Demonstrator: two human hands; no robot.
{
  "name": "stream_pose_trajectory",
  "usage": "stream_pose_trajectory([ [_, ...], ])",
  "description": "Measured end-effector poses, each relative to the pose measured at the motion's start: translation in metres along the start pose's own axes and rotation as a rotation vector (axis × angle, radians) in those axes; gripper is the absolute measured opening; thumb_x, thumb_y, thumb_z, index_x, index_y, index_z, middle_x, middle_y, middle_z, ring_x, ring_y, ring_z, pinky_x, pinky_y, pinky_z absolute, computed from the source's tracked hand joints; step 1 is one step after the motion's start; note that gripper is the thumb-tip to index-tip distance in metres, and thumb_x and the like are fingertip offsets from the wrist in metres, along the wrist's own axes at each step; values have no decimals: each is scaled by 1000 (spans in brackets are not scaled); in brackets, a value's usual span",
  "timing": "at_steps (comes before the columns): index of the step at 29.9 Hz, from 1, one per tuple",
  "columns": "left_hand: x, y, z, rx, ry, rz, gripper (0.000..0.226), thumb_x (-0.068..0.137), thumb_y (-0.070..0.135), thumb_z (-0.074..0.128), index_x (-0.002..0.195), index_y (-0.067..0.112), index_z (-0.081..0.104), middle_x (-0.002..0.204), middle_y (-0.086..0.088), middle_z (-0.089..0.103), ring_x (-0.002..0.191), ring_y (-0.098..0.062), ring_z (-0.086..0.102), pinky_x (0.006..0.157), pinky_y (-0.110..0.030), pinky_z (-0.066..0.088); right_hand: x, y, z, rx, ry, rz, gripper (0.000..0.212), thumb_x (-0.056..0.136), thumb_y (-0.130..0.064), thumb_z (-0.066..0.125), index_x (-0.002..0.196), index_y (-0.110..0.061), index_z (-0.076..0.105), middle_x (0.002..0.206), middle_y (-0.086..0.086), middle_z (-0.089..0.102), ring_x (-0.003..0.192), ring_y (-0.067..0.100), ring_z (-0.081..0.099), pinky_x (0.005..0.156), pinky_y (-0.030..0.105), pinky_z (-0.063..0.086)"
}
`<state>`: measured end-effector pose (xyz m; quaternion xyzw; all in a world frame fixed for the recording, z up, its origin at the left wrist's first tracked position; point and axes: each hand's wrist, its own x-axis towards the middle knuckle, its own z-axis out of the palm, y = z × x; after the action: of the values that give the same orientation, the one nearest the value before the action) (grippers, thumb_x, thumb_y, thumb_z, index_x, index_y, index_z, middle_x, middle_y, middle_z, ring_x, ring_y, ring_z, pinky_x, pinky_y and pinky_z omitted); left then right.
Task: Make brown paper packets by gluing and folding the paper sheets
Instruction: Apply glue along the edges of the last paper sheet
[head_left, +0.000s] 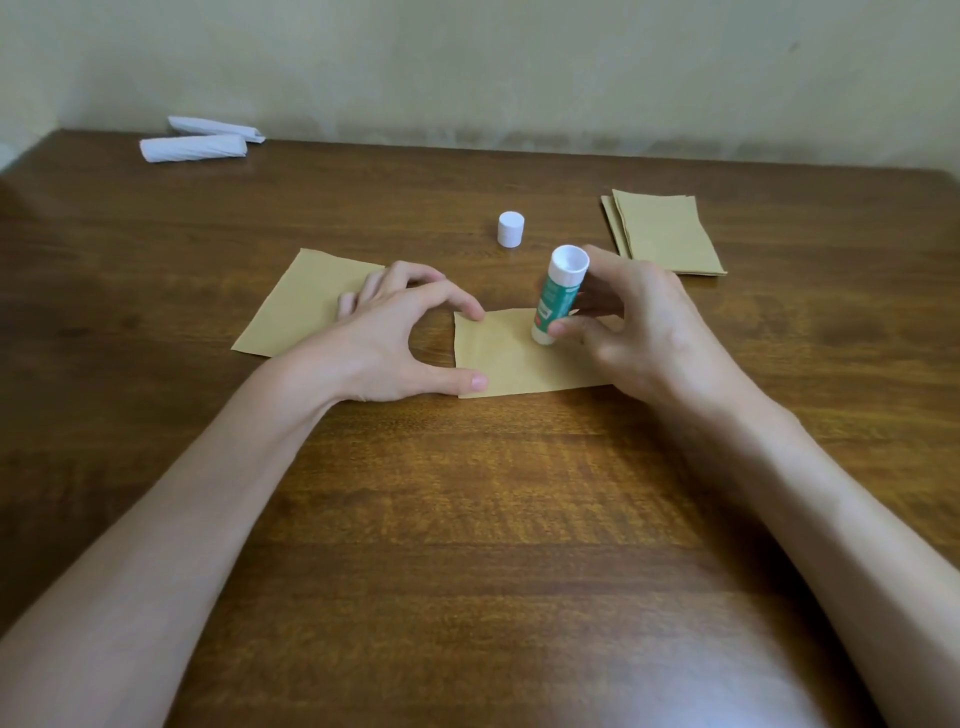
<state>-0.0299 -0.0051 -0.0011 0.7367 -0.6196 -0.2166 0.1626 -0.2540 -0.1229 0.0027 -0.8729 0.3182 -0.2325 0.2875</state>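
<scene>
- Brown paper sheet (519, 358) lies flat on the wooden table (467, 519), its right part hidden under the right hand (644, 322).
- Right hand grips the green-and-white glue stick (558, 293), lower end down on the sheet; tip unseen, label too blurred to read.
- Left hand (395, 332) spread wide, thumb and forefinger tips pressing the sheet's left edge, other fingers on a second sheet (306, 306).
- White cap (510, 228) stands apart behind.

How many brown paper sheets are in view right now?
4 visible: the centre sheet under the glue stick, the left sheet beneath the left hand, and a far-right stack showing two layers; more may be hidden there.
</scene>
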Motion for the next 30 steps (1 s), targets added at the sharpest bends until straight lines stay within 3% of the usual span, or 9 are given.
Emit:
stream_pose_trajectory([
  [4, 0, -1, 0, -2, 0, -2, 57, 74, 62, 82, 124, 56, 55, 137, 24, 25, 127, 2, 17, 105, -31, 12, 3, 1, 1, -21, 34, 13, 25, 88, -22, 85, 105, -24, 67, 107, -10, 76, 106, 7, 72, 96, 39, 60],
  [11, 0, 0, 0, -6, -3, 3, 56, 75, 62, 82, 123, 57, 55, 138, 24, 25, 128, 1, 17, 105, -32, 12, 5, 0, 8, -6, 152, 54, 43, 76, -40, 94, 99, -19, 64, 96, -9, 76, 88, 7, 73, 81, 37, 63],
  [15, -1, 0, 0, -10, 4, 8, 56, 75, 61, 82, 124, 56, 55, 138, 23, 26, 128, 2, 17, 105, -31, 12, 6, 0, 8, -10, 126, 48, 35, 82, -30, 90, 103, -20, 64, 101, -11, 75, 95, 3, 72, 88, 30, 60],
  [21, -1, 1, -1, 0, -2, 1, 57, 75, 62, 81, 124, 56, 55, 139, 23, 26, 133, 0, 19, 106, -32, 13, 6, -1, 9, -19, 69, 28, 28, 91, -9, 78, 108, -26, 65, 108, -9, 76, 109, 5, 70, 102, 37, 57],
  [24, -2, 1, -1, 1, 3, 2, 56, 75, 62, 81, 124, 56, 55, 138, 23, 26, 134, -1, 19, 105, -31, 13, 8, -2, 9, -64, 95, 29, 25, 90, -21, 83, 108, -22, 65, 105, -11, 75, 101, 4, 70, 94, 32, 58],
  [30, -1, 1, 0, 1, -1, -1, 56, 75, 63, 81, 124, 56, 54, 138, 24, 25, 135, -2, 19, 104, -31, 13, 10, -7, 16, -52, 187, 68, 43, 80, -42, 91, 102, -24, 59, 97, -11, 73, 88, 2, 70, 76, 21, 59],
])
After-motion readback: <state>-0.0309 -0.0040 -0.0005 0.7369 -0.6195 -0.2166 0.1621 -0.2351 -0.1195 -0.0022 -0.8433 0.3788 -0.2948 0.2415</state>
